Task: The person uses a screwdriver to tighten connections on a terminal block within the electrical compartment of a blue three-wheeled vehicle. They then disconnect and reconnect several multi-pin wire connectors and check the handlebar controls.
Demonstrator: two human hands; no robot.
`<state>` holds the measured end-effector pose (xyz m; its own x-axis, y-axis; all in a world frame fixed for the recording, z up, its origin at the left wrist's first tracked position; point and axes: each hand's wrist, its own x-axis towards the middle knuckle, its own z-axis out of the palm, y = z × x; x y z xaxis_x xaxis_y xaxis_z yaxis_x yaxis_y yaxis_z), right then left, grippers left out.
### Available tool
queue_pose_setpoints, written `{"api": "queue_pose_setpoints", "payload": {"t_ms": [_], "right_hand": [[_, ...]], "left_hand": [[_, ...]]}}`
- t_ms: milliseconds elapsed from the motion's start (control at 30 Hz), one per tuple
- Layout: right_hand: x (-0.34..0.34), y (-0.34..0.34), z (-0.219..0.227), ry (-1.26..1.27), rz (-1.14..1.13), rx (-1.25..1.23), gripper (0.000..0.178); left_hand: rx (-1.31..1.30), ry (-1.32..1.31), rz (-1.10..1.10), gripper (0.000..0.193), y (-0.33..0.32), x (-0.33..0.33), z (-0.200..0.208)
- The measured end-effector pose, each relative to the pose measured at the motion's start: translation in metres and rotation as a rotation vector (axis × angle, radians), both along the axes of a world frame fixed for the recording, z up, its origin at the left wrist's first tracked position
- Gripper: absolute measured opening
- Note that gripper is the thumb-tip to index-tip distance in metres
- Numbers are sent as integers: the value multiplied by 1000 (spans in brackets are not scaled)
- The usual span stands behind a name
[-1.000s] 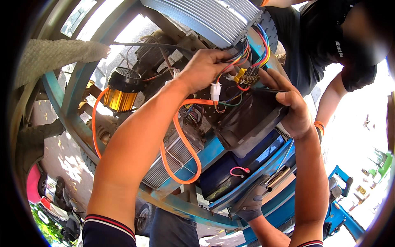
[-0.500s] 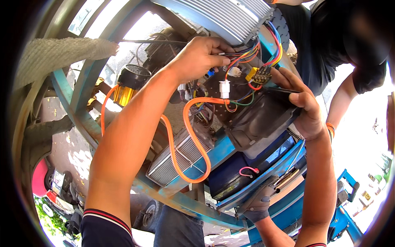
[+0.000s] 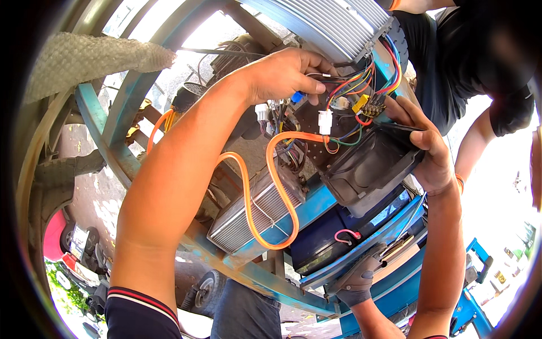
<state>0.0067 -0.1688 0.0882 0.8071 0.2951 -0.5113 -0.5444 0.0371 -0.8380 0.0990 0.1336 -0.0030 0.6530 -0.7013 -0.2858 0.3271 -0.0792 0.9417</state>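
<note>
My left hand (image 3: pixel 288 74) is closed in a pinch on a bundle of thin coloured wires (image 3: pixel 353 79), which runs out of a finned silver controller box (image 3: pixel 344 25). A small blue connector (image 3: pixel 297 97) hangs just under its fingers. My right hand (image 3: pixel 426 141) grips the edge of a black plastic cover (image 3: pixel 367 164), tilted with its hollow side showing. Between the hands are a white plug connector (image 3: pixel 325 121) and a yellow-topped terminal block (image 3: pixel 364 104) with thick wires. A thick orange cable (image 3: pixel 293 209) loops below them.
A blue metal frame (image 3: pixel 265 288) surrounds the parts. Lower down lie a second finned silver box (image 3: pixel 243 217) and a dark blue battery (image 3: pixel 316 237) with a pink lead. Another person's gloved hand (image 3: pixel 361 277) rests by the frame; a person in black (image 3: pixel 480 62) stands at far right.
The black cover has tipped so that more of its hollow inside shows, with my right hand still on it. My left hand keeps its pinch on the wires. The whole view has shifted slightly.
</note>
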Motion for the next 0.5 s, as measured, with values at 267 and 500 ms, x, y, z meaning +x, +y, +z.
{"api": "queue_pose_setpoints", "payload": {"t_ms": [267, 500], "right_hand": [[-1, -4, -6, -8, -28, 23, 99], [-1, -8, -8, -29, -36, -47, 95]], "left_hand": [[-66, 21, -3, 47, 14, -3, 27], [-37, 3, 22, 51, 39, -3, 31]]}}
